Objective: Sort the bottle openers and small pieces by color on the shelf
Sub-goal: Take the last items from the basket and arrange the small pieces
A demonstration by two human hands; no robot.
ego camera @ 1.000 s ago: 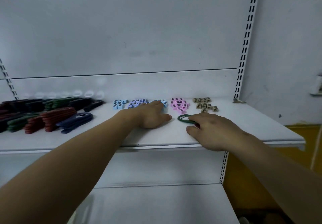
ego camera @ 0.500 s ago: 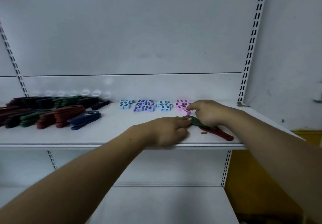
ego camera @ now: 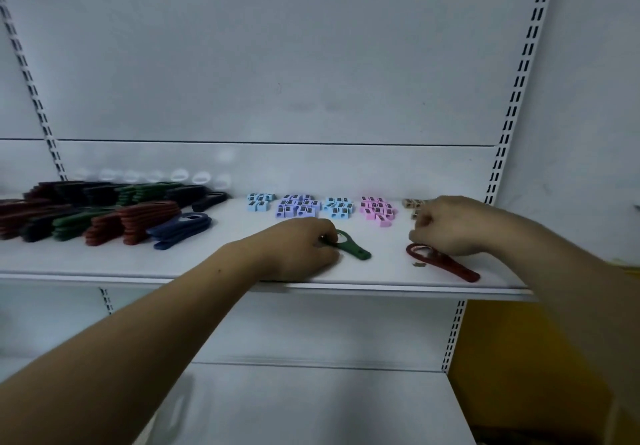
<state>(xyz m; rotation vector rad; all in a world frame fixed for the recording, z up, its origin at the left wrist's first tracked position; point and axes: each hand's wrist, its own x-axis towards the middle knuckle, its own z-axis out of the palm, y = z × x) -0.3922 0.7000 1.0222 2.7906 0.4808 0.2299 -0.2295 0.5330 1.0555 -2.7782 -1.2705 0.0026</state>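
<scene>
Dark red plastic bottle opener is lying nearest the front edge of the white metal shelf, its ring end sitting just under the right hand and its handle pointing away toward that hand's outer side. A tiny brown piece is resting just beside the ring, on the side facing the left hand.

The right hand is hovering knuckles-up with its fingers curling downward; whether it is holding anything cannot be told. The left hand is lying low on the shelf, its curled fingers pinching the ring end of a dark green plastic bottle opener, whose handle is pointing toward the right hand.

Beyond the hands, small block-shaped pieces are sitting in colour clusters: a purple cluster behind the left hand, a light blue cluster and a pink cluster behind the gap between the hands, and tan pieces peeking out at the right hand's fingertips. Another light blue cluster is sitting further out, past the purple one.

Well out beyond the left hand, stacked bottle openers are lying in navy, red and green piles, with darker stacks behind them against the white back panel.
</scene>
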